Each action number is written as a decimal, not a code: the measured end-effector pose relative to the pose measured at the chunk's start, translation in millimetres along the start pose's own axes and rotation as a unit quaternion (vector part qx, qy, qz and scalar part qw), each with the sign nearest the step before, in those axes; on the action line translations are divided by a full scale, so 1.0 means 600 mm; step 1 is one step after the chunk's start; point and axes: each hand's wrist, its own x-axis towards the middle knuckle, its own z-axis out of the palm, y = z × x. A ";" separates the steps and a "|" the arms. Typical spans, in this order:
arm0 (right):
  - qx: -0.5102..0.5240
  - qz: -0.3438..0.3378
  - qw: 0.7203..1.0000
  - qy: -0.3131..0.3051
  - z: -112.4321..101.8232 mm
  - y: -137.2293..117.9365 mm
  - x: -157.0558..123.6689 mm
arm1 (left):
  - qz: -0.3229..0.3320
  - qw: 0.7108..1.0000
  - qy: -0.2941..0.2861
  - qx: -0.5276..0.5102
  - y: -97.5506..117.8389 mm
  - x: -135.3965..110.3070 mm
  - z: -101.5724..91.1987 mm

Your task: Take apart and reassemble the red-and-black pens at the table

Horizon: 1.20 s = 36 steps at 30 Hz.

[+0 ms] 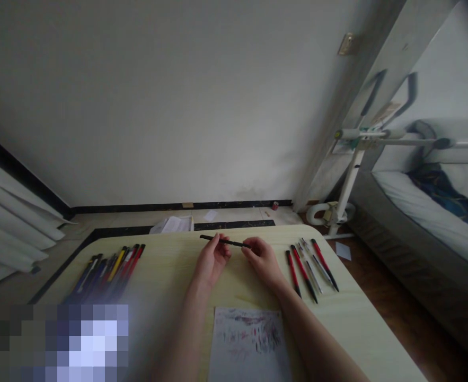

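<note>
A slim black pen (234,243) is in the air above the far part of the surface (244,291), almost level across the view. The left hand (213,258) pinches it between thumb and fingers, and one end sticks out past the thumb. The right hand (262,261) has its fingertips closed on the other end, so the middle of the pen bridges the gap between the two hands. Nearer, between the forearms, lies a paper sheet (249,339) with dark and reddish scribbles. To the right lie red and clear pens (306,276), to the left a row of mixed pens (116,265), partly blurred. Beyond the far edge, a white container (193,225) holds something white, which one cannot identify
</note>
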 end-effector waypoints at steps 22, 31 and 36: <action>-0.009 -0.004 1.000 -0.029 0.012 0.009 0.016 | -0.010 1.000 0.010 -0.020 0.003 -0.002 0.001; 0.012 0.010 0.999 -0.029 0.008 0.001 0.018 | -0.006 1.000 0.002 -0.009 0.001 -0.001 -0.002; 0.005 0.004 1.000 -0.022 0.008 0.000 0.017 | -0.002 1.000 -0.004 0.009 0.000 0.000 0.000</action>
